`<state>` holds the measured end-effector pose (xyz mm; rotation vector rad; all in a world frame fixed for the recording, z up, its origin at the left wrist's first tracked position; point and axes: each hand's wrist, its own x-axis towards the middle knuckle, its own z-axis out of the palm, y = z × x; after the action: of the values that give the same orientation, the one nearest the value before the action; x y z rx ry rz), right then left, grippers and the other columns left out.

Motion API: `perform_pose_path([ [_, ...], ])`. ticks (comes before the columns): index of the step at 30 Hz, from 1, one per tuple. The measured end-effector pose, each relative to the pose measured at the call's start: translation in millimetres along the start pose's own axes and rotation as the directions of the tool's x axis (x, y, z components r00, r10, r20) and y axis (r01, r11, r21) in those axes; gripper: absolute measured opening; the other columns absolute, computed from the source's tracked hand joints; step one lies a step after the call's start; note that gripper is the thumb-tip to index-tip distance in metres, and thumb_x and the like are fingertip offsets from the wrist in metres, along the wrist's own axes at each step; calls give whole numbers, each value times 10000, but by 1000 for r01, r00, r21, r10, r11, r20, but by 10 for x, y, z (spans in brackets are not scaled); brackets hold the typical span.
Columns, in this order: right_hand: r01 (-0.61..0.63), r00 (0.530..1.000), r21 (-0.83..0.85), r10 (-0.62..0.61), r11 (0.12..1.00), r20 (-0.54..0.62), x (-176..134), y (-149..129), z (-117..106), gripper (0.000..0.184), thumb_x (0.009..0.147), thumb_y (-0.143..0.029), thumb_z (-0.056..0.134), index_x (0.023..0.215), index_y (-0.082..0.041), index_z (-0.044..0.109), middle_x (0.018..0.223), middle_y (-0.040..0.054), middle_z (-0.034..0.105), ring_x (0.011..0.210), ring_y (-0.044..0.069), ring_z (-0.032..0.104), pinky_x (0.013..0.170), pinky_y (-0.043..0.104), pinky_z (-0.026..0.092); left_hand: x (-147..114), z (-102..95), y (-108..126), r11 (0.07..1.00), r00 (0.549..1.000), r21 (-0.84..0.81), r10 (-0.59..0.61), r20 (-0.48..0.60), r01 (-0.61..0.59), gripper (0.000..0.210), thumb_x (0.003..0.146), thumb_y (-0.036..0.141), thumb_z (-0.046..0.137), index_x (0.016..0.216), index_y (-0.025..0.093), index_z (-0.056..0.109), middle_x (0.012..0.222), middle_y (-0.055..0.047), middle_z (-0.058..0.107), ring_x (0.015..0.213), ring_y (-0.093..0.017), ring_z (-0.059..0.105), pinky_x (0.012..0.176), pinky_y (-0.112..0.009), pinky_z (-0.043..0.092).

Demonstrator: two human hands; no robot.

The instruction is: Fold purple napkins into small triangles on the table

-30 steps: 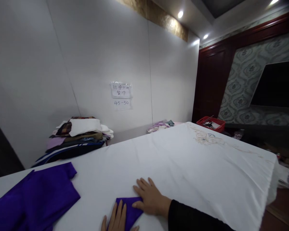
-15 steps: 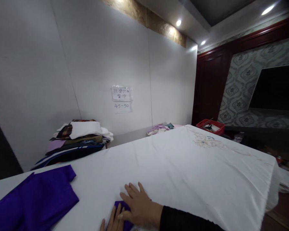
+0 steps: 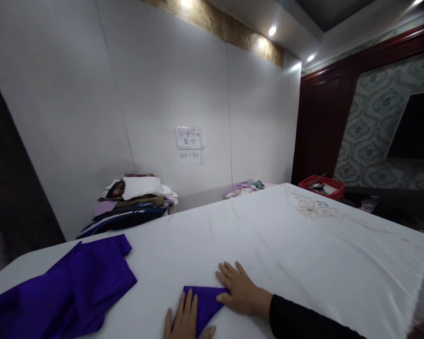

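A small folded purple cloth (image 3: 208, 302), triangular in outline, lies on the white tablecloth (image 3: 268, 245) near the table's front edge. My left hand (image 3: 185, 318) rests flat on the left part of the cloth, its fingers stretched out. On the cloth's right corner is the thumb side of my right hand (image 3: 238, 289), its fingers spread over the tablecloth just beyond. Neither hand grips anything. The cloth's lower part runs toward the bottom of the view, partly behind my left hand.
Another larger purple cloth (image 3: 81, 287) lies rumpled at the table's left. Behind the table's far edge stand a stack of folded clothes (image 3: 134, 202), a small lilac cloth pile (image 3: 242, 189) and a red basket (image 3: 334, 190). A white wall (image 3: 180, 84) with a paper sign (image 3: 190, 139) rises behind.
My right hand has slid right, from over the cloth to its right corner, so more of the cloth shows. My left hand stays on it. The whole view has shifted slightly.
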<state>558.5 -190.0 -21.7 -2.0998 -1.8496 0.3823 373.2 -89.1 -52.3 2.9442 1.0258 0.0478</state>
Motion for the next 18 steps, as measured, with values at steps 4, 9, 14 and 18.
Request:
perform_pose_path([
  [4, 108, 994, 23, -107, 994, -26, -29, -211, -31, 733, 849, -622, 306, 1417, -186, 147, 1467, 135, 120, 1346, 268, 68, 1058, 532, 31, 7, -23, -42, 999, 998, -30, 33, 60, -31, 757, 766, 611, 318, 1351, 132, 282, 1434, -94, 189, 1332, -280, 171, 1060, -529, 117],
  [9, 308, 950, 29, -305, 951, -72, -71, -360, 111, 741, 834, -628, 337, 1418, -218, 139, 1455, 102, 202, 1335, 255, 156, 1074, 499, 40, 33, 51, -104, 998, 996, -38, 51, 70, -49, 676, 790, 530, 332, 1353, 159, 275, 1432, -80, 193, 1335, -276, 164, 1057, -534, 109],
  [14, 287, 958, 49, -286, 957, -16, -197, -188, 110, 733, 839, -622, 333, 1420, -222, 134, 1457, 106, 184, 1332, 267, 159, 1069, 509, 54, 44, 84, -115, 997, 997, -61, 59, 46, -57, 706, 778, 569, 349, 1353, 163, 286, 1433, -90, 192, 1331, -297, 172, 1047, -548, 127],
  [18, 232, 972, 65, -234, 970, 20, -320, -81, 26, 745, 836, -613, 358, 1421, -220, 116, 1461, 112, 165, 1335, 266, 143, 1070, 512, 49, 8, -8, -75, 996, 997, -70, 56, 49, -52, 763, 773, 612, 316, 1355, 122, 269, 1435, -106, 179, 1333, -294, 164, 1050, -550, 127],
])
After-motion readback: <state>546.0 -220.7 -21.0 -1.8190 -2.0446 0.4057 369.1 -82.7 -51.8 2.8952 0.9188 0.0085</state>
